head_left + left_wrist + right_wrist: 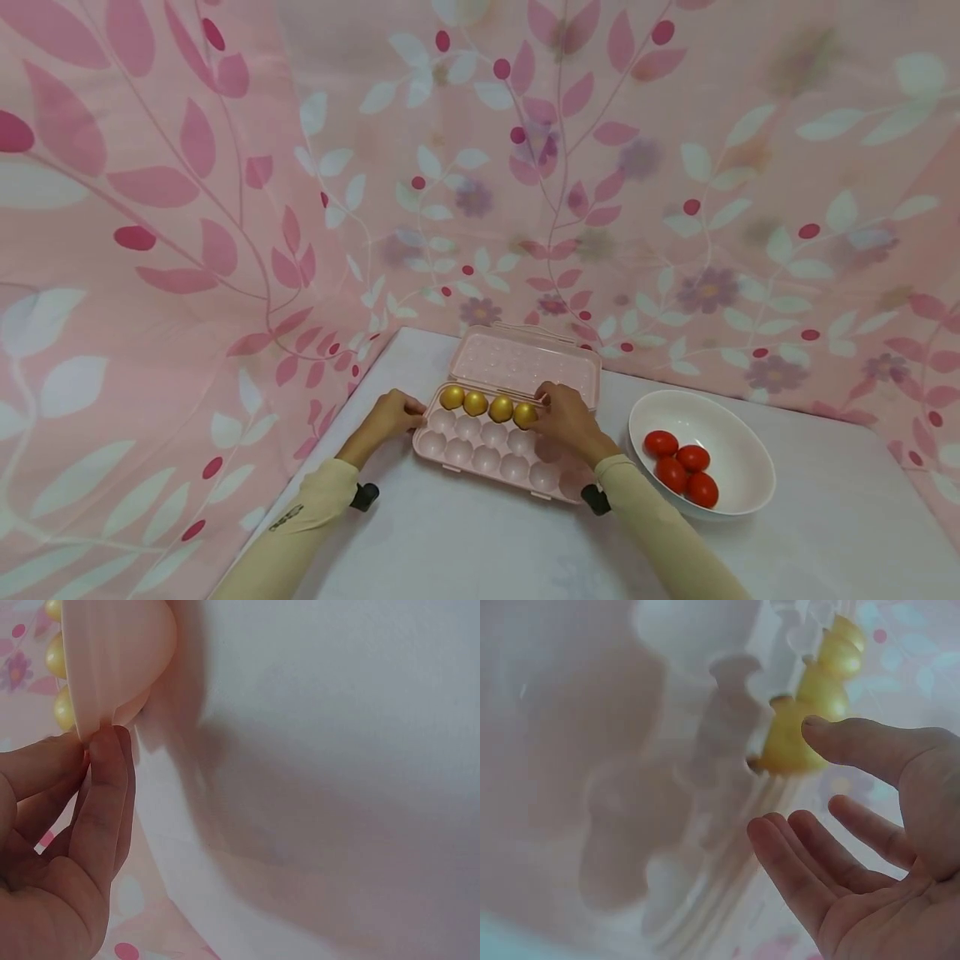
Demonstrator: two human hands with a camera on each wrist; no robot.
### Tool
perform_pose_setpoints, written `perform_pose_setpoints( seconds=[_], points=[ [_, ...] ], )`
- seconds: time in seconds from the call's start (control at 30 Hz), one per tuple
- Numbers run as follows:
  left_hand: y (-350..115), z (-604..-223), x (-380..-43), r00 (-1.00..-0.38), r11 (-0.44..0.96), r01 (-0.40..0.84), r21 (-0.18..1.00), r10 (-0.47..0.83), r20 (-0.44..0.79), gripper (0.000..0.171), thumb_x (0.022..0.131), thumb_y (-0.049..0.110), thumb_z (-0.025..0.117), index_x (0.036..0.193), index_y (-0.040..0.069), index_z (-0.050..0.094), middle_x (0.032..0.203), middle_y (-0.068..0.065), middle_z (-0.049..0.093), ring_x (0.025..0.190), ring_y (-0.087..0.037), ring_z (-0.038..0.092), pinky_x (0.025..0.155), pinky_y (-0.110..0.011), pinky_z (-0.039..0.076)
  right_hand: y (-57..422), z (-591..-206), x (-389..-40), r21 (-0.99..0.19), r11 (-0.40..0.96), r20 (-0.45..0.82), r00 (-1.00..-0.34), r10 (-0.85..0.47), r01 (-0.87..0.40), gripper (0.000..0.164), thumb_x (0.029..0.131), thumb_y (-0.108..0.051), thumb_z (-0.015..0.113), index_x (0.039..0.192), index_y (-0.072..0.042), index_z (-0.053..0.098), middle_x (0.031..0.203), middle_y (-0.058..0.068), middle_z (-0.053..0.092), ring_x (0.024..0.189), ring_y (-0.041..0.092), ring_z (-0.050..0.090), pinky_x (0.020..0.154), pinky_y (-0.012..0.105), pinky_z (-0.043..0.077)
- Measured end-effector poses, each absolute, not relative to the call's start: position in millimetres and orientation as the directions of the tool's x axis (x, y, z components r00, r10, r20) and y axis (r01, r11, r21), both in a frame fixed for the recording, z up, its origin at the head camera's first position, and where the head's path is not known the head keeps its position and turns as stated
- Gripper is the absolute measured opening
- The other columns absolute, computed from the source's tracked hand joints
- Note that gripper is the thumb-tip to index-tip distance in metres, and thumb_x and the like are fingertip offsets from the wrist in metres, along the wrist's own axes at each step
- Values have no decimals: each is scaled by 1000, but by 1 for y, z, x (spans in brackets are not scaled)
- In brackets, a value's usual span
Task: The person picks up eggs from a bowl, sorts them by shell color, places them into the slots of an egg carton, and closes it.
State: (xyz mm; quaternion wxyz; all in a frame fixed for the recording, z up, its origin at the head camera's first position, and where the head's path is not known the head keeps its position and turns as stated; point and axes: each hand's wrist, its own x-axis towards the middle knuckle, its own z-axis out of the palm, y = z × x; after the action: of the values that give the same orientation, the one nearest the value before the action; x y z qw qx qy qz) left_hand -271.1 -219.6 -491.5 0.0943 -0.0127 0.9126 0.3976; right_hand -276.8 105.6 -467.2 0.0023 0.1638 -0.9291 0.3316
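Observation:
A pink plastic egg box (492, 434) lies on the table, its lid (517, 362) folded back. Shiny golden eggs (500, 408) sit side by side in the back row of cups, from the left end toward the right. At the left end, my left hand (393, 414) pinches the box rim between thumb and fingertips; the left wrist view has the rim (79, 682) caught in that pinch. My right hand (568, 421) is over the back right cups. Its fingers and thumb stand apart in the right wrist view, the thumb overlapping the rightmost golden egg (789, 742).
A white bowl (738, 458) with several red, egg-shaped things (671, 475) stands to the right of the box, beside my right forearm. Pink floral cloth (465, 208) hangs behind and to the left of the white-covered table (465, 542).

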Motion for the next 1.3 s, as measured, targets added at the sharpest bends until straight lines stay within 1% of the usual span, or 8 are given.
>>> perform_pose_setpoints(
  seconds=[0.17, 0.37, 0.47, 0.67, 0.8, 0.97, 1.17, 1.3],
  points=[
    [-220, -489, -271, -985, 685, -74, 725, 62, -159, 21, 85, 7, 74, 105, 0, 74, 88, -6, 71, 69, -16, 60, 69, -29, 56, 127, -452, -275, -592, 731, 164, -939, -302, -339, 37, 75, -9, 80, 107, 0, 64, 100, 15, 66, 91, 30, 62, 82, 43, 55],
    [-220, -488, -271, -986, 685, -64, 726, 69, -152, 20, 85, 6, 73, 104, -1, 74, 87, -7, 71, 69, -15, 60, 68, -29, 56, 154, -438, -269, -561, 759, 174, -944, -281, -330, 32, 79, -12, 78, 106, -5, 63, 98, 12, 66, 91, 30, 62, 82, 43, 55],
    [-219, -490, -271, -986, 683, -62, 728, 73, -152, 21, 85, 6, 74, 104, -2, 74, 87, -7, 71, 69, -15, 61, 67, -29, 56, 170, -434, -265, -545, 766, 200, -940, -276, -341, 32, 78, -13, 80, 105, -5, 63, 96, 9, 66, 89, 29, 62, 80, 42, 55],
    [-221, -489, -270, -985, 688, -72, 722, 64, -159, 22, 85, 7, 74, 105, -1, 74, 88, -6, 71, 70, -15, 60, 68, -28, 56, 202, -427, -260, -507, 772, 280, -920, -274, -385, 31, 76, -10, 81, 101, -2, 65, 91, 12, 66, 84, 30, 61, 76, 44, 55],
    [-222, -488, -270, -985, 692, -85, 717, 52, -167, 23, 85, 7, 74, 106, -1, 74, 88, -6, 71, 69, -15, 60, 69, -29, 56, 219, -426, -258, -496, 801, 250, -939, -238, -335, 30, 76, -10, 81, 100, -2, 64, 90, 10, 65, 84, 30, 61, 77, 45, 56],
    [-221, -489, -270, -982, 686, -100, 721, 47, -182, 24, 86, 8, 74, 107, -2, 73, 89, -7, 71, 69, -15, 61, 70, -29, 57, 240, -433, -256, -481, 834, 173, -962, -213, -271, 30, 77, -11, 78, 102, -1, 63, 94, 14, 66, 85, 29, 61, 79, 48, 55],
    [-220, -491, -270, -981, 686, -111, 719, 40, -190, 24, 86, 7, 74, 108, -2, 73, 91, -8, 71, 69, -16, 62, 70, -29, 57, 261, -445, -254, -450, 869, 74, -978, -194, -206, 35, 77, -14, 76, 106, 1, 65, 97, 17, 67, 87, 31, 61, 81, 50, 54],
    [-220, -490, -270, -983, 684, -100, 723, 45, -179, 23, 85, 7, 74, 107, -3, 73, 90, -9, 71, 69, -16, 62, 69, -29, 57, 270, -447, -250, -445, 880, 0, -983, -185, -166, 39, 78, -15, 77, 111, 3, 64, 103, 22, 66, 88, 32, 61, 79, 49, 54]
  ],
)
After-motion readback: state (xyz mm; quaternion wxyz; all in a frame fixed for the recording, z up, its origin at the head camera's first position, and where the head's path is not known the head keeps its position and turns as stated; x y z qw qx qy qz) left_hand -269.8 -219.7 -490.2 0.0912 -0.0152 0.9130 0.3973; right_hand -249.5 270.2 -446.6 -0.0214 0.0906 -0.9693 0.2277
